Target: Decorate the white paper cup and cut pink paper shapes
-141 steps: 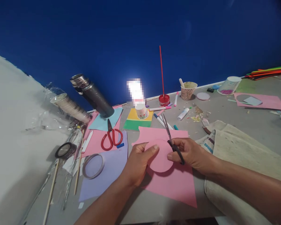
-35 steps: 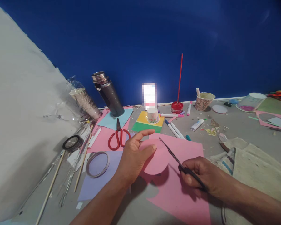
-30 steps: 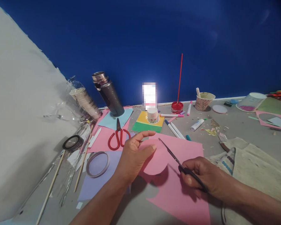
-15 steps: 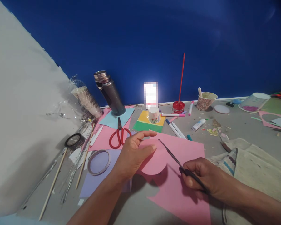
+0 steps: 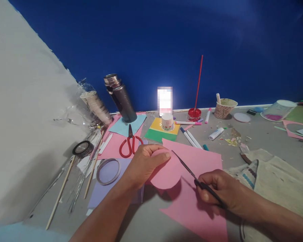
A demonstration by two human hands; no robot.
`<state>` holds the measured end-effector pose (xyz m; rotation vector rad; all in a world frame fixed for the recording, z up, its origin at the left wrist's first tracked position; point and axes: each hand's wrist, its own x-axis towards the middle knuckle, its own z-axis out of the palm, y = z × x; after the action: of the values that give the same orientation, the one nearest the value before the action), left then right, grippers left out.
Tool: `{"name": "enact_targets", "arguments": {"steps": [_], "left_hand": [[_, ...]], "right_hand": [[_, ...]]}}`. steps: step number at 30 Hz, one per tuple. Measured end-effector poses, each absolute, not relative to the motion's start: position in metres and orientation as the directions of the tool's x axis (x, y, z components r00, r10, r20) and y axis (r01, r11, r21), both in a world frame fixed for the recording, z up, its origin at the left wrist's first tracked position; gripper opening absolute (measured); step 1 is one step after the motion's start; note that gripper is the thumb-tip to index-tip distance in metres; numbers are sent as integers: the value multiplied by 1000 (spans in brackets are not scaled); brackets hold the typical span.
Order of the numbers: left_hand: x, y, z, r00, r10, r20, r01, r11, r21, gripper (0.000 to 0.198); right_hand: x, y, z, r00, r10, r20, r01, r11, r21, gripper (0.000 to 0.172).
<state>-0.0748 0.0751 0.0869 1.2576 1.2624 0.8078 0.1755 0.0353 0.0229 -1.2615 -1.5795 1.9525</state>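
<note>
A pink paper, partly cut along a curve, lies in front of me with its rounded part raised. My left hand pinches that rounded part, thumb on top and fingers behind. Black-handled scissors are in my right hand, blades pointing up and left over the paper, their tips just right of my left thumb. The blades look nearly closed. Red-handled scissors rest on the table beyond my left hand.
Behind are a dark flask, stacked paper cups, a small drawn-on cup, a lit screen and several markers. Left: tape rings and wooden sticks. Right: a beige cloth and a patterned cup.
The fingers of my left hand have closed onto the rounded pink paper, where thumb and forefinger were apart before. The view has shifted slightly. My right hand has hardly moved.
</note>
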Motion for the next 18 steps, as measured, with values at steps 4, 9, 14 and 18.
{"name": "enact_targets", "arguments": {"steps": [4, 9, 14, 18], "left_hand": [[-78, 77, 85, 226, 942, -247, 181, 209, 961, 23], [-80, 78, 83, 255, 929, -267, 158, 233, 960, 22], [-82, 79, 85, 260, 933, -249, 176, 208, 962, 21], [-83, 78, 87, 259, 931, -259, 187, 214, 959, 21]], "right_hand": [[176, 35, 22, -561, 706, -431, 272, -334, -902, 52], [175, 34, 25, -562, 696, -447, 307, -327, -894, 50], [176, 33, 24, -571, 692, -442, 303, -323, -897, 52], [177, 33, 22, -571, 680, -460, 290, -357, -888, 50]]}}
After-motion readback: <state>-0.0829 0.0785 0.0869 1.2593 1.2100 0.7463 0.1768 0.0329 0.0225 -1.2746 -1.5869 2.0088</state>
